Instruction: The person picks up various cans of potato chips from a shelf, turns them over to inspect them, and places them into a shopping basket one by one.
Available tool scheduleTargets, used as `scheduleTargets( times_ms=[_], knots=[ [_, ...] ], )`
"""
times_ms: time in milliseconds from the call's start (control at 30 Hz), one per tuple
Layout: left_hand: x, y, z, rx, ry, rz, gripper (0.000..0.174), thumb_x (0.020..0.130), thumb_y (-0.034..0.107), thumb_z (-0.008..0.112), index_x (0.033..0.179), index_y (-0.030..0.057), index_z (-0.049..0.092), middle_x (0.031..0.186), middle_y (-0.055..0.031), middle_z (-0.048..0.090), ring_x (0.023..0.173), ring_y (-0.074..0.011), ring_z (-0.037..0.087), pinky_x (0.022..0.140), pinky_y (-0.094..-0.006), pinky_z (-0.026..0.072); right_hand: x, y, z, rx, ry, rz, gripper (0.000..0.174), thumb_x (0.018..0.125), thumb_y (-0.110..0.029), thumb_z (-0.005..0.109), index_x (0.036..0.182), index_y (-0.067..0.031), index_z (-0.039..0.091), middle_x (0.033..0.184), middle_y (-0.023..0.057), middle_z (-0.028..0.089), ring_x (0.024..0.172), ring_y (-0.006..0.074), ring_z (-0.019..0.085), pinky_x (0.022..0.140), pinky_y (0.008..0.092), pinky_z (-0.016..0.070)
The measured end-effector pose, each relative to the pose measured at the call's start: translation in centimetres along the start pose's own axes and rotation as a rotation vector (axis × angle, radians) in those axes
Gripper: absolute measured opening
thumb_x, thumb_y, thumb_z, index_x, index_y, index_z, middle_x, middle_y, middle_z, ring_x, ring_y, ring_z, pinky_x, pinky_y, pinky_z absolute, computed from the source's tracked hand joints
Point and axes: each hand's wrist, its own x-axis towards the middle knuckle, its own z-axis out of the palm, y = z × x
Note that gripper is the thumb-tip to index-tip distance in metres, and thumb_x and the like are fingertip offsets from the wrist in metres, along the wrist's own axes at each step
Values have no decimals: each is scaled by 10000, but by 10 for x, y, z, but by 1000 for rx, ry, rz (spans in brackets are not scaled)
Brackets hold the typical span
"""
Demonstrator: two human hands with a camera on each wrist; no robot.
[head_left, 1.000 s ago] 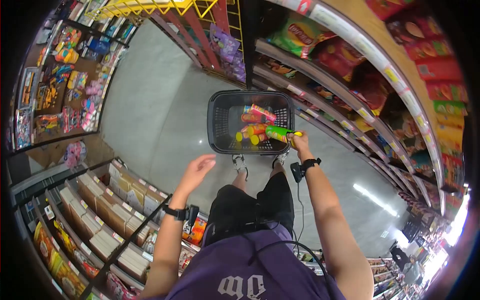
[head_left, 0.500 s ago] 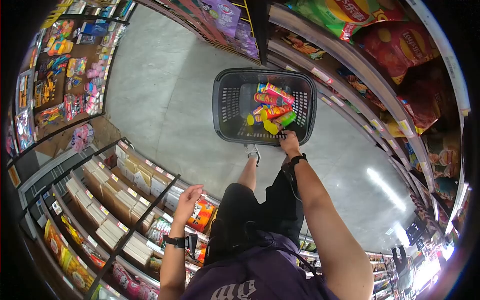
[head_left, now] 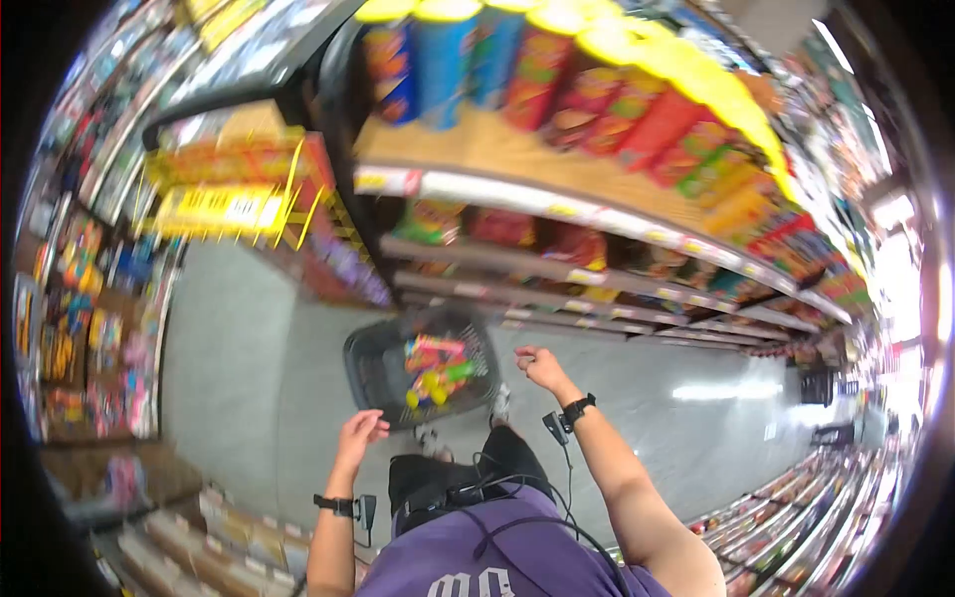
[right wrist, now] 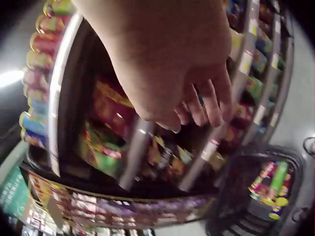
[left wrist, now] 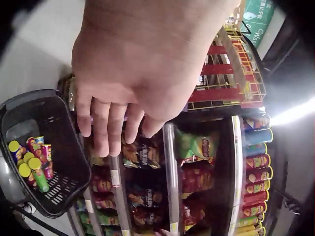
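Both hands are held in the air with nothing in them. In the head view the left hand [head_left: 362, 438] is beside the near left edge of a black basket [head_left: 360, 376], fingers loosely bent. To the basket's right hovers the right hand [head_left: 541, 368], apart from it, fingers loosely curled. Inside the basket lie several canisters with yellow lids, among them a green canister [head_left: 460, 371] and a red canister [head_left: 434, 344]. The wrist views show the left hand [left wrist: 133, 73] and the right hand [right wrist: 182, 73] with fingers hanging, touching nothing.
A shelf [head_left: 458, 149] carries a row of yellow-lidded canisters, with bagged snacks [head_left: 502, 225] on lower levels. A yellow wire rack [head_left: 224, 207] stands left of it. More shelving lines the left side; the basket sits on the grey floor [head_left: 234, 368].
The right hand has let go of the green canister, which now lies in the basket, and has moved off to the right. The view has tilted up, bringing the upper shelf into sight.
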Motion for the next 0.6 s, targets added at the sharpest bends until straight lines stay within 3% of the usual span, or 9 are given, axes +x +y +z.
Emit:
scheduleTargets(
  times_ms=[67,133,200,333,400,467,533,567,600],
  knots=[
    [13,27,9,57,7,-3,319,1043,299,556,1205,45,662,1010,-93,738,858,-160,699,777,-300,510,-16,-10,-58,114,140,-30,353,904,-250,719,1205,-66,714,1026,92,748,998,207,717,795,353,579],
    [21,57,23,81,-21,57,308,1040,300,563,1185,48,665,990,-89,738,846,-164,703,773,-292,513,-51,-54,-134,300,352,-133,261,951,-186,693,1165,-37,702,948,39,722,902,121,694,703,295,564],
    [30,76,38,61,-38,115,305,1039,300,563,1179,49,665,979,-88,737,844,-161,704,768,-282,516,-83,-91,-197,490,557,-273,222,960,-156,690,1130,-14,702,910,47,735,803,102,693,686,264,558],
    [34,101,61,90,-31,203,321,1046,308,548,1184,40,661,989,-101,743,829,-156,711,747,-276,521,-114,-131,-302,482,921,-490,209,969,-140,670,1129,-8,692,950,77,733,819,155,698,670,273,562],
    [33,105,70,71,-10,213,293,1042,292,551,1159,52,672,972,-81,742,834,-149,706,748,-264,511,-111,-133,-347,118,1238,-463,258,956,-131,683,1179,-1,665,1080,123,713,980,206,690,718,314,575],
    [23,92,79,36,-11,228,291,1041,284,553,1166,47,668,966,-86,738,840,-161,708,760,-271,521,-126,-175,-370,-15,1410,-533,343,960,-154,695,1276,-33,638,1098,123,708,973,192,681,759,285,554],
    [13,76,85,-74,70,234,269,1036,260,565,1167,48,668,966,-88,734,844,-165,706,762,-282,532,-116,-181,-399,-301,1558,-658,447,947,-167,702,1356,-24,592,1259,185,657,1186,286,620,906,360,546],
    [8,63,88,-81,38,227,261,1033,251,572,1165,47,668,964,-91,733,845,-165,703,755,-289,538,-97,-167,-420,-468,1600,-637,509,941,-176,700,1392,9,557,1381,218,588,1311,344,537,1071,425,457],
    [7,56,88,-75,10,237,252,1031,242,579,1163,46,668,963,-95,733,845,-164,700,748,-297,544,-101,-184,-425,-371,1529,-603,539,943,-180,692,1412,33,531,1445,232,543,1332,385,512,1150,455,366]
  ],
)
